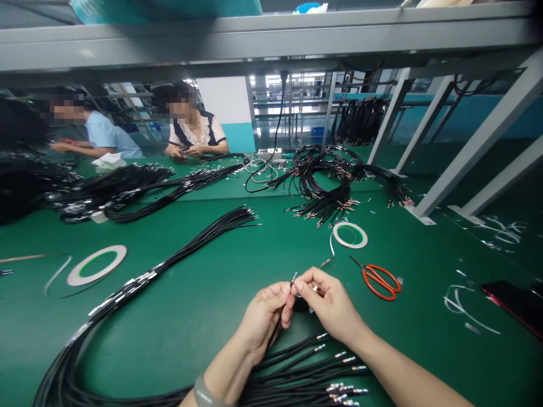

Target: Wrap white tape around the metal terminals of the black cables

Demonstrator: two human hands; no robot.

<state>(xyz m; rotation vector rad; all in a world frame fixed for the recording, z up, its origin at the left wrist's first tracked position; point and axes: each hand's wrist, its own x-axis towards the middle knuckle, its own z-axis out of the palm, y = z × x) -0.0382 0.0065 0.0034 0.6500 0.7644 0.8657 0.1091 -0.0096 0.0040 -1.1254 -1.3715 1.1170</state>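
— Where is the thin black wire (276,328)?

— Right in the middle, close to the person. It sits in the left hand (263,319). The fingers are curled shut around it, and the thumb and first finger pinch it near the top.

— Which way does it point?

— Its long line runs up and away from the person. The shiny tip sticks out just above the fingertips. The other end goes down past the palm to the bundle of wires (297,376) lying under both wrists.

— And the right hand (330,304)?

— It comes in from the right side. Its fingers are pinched shut too, touching the left fingertips right at the tip of the wire. The tip is very small, so I cannot tell if the right fingers have something else in them as well.

— So which hand is nearer?

— Both touch it. The left one has most of it; the right one meets only the end.

— What else is close?

— Red scissors (380,281) lie just to the right on the green table (203,316), and a white tape roll (350,234) lies a bit farther back.
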